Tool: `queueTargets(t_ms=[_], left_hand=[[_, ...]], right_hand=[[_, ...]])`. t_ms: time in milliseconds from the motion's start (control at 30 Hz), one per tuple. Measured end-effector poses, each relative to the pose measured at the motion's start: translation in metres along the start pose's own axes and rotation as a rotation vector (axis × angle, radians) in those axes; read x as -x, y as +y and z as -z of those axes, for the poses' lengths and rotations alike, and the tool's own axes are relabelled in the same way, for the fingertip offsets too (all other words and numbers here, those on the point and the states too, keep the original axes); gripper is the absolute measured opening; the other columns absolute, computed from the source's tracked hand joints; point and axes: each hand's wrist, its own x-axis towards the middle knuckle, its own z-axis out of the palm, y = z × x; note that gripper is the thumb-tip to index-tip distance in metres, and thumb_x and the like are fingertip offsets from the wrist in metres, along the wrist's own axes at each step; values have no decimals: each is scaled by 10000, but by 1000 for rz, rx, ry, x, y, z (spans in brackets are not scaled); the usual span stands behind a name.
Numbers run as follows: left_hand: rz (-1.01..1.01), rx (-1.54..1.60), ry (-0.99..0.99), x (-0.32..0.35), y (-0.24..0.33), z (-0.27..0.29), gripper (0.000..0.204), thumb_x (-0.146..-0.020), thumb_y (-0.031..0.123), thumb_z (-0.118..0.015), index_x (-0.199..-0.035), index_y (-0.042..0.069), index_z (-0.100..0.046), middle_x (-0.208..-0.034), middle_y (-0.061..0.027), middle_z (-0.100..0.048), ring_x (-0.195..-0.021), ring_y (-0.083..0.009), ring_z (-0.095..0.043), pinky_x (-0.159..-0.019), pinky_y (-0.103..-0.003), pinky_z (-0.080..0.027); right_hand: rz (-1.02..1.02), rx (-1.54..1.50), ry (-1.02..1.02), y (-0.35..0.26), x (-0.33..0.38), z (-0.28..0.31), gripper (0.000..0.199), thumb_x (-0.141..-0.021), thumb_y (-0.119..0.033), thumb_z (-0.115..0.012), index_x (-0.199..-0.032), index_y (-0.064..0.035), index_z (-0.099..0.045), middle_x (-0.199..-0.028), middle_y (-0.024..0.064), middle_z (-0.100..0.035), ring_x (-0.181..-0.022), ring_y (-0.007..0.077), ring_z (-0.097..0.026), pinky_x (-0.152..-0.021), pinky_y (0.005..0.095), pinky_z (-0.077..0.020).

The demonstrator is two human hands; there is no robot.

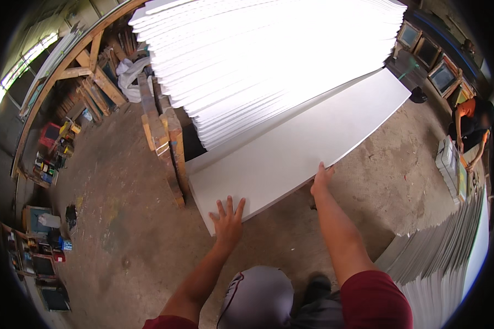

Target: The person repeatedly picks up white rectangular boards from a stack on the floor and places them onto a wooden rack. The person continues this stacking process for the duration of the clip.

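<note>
A long white board (291, 148) sticks out from under a tall stack of white boards (258, 60) that rests on wooden beams. My left hand (228, 218) lies flat on the board's near corner, fingers spread. Farther right, my right hand (321, 180) grips the board's near long edge, fingers over the top. Both forearms reach in from the lower edge.
Wooden beams (167, 142) carry the stack at left. A second pile of white boards (450, 257) leans at lower right. Another person in an orange top (469, 126) works at the far right. Clutter and small boxes (52, 159) line the left wall on the dirt floor.
</note>
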Motion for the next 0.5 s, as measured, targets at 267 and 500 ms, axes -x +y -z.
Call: queueTargets(t_ms=[267,500], left_hand=[[39,-16,-30,-22,-23,-35,836,-987,180,-702,-1727,344,-348,-1745,-202,-377,-1576,-551,-360,-1133,-859,-334],[41,-20,-84,-45,-34,-32,988,-930,350,-845,-1746,357,-287,-1780,-169,-324,-1609,-517,-315,-1161,-831,-337]], right_hand=[[-284,166,-169,-7,49,-29,868,-1162,-313,-516,-1757,-293,115,-1736,191,-306,-1470,413,-470,-1121,610,-513],[-355,151,-291,-12,31,-40,898,-1169,-262,-447,-1706,-345,268,-1462,269,-581,-1114,387,-733,-936,565,-650]])
